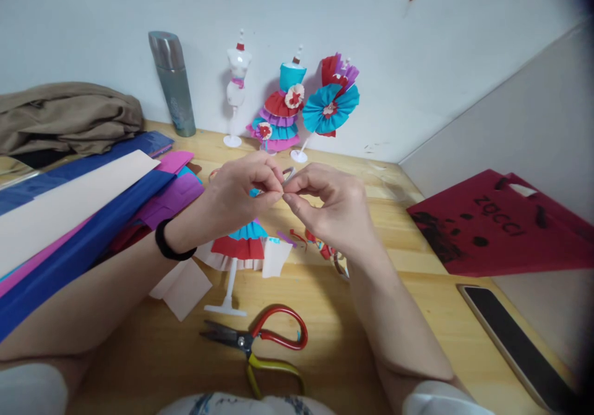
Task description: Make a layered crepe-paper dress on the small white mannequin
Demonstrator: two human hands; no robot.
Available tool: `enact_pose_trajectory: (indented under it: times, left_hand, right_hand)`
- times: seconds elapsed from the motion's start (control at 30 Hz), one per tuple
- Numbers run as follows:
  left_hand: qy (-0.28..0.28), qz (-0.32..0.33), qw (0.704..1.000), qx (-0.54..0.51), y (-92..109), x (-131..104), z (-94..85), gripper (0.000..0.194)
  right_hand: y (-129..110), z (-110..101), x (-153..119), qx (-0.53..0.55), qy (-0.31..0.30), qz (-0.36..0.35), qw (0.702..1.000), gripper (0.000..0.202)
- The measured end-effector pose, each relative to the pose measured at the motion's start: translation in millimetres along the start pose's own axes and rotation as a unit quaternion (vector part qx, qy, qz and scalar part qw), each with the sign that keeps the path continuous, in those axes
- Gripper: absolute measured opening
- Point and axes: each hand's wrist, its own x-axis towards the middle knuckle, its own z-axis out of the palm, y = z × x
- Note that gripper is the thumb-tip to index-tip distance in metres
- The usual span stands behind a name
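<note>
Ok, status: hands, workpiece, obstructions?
Left hand, right hand: pinched, fingertips together. Small pale strip curls between them. Ruffled dress form partly hidden behind left hand; scissors nearer the body.

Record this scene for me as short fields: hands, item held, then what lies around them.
Left hand: fingers pinched, black wristband on wrist
Right hand: fingers pinched, meeting the left
Item between them: small pale loop, partly hidden
Below hands: white stand with red-and-blue ruffles
Nearest wearer: scissors, one handle red, one yellow
Back: flask, three small dress forms
Left: coloured sheets, brown cloth
Right: red bag, phone
</note>
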Motion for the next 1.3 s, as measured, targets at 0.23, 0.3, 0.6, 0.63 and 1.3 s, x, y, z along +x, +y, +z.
enact_pose_trajectory:
  times: [0.23,0.3,0.6,0.63,1.3]
  left_hand:
    - [0.004,0.071,0.995,0.063,-2.5,-1.6,0.8,0.018]
    - [0.002,0.087,0.993,0.075,-1.9,-2.3,1.5,0.020]
    - [-0.008,0.035,0.999,0.019,7.4,-1.7,1.6,0.019]
    - [-0.004,0.018,1.000,0.005,8.3,-1.6,1.9,0.019]
    - [-0.046,-0.036,0.998,-0.030,9.9,1.1,-4.1,0.018]
  right_hand:
    - [1.0,-0.4,-0.3,-0.004,-0.016,0.005,1.000,0.013]
    - [1.5,-0.8,-0.4,-0.003,-0.022,0.015,1.000,0.013]
    - [-2.5,5.1,-1.7,0.015,0.013,0.030,0.999,0.012]
    - [-2.2,6.3,-1.8,0.020,0.019,0.035,0.999,0.012]
    - [-5.2,-2.7,-0.7,-0.014,-0.032,0.009,0.999,0.014]
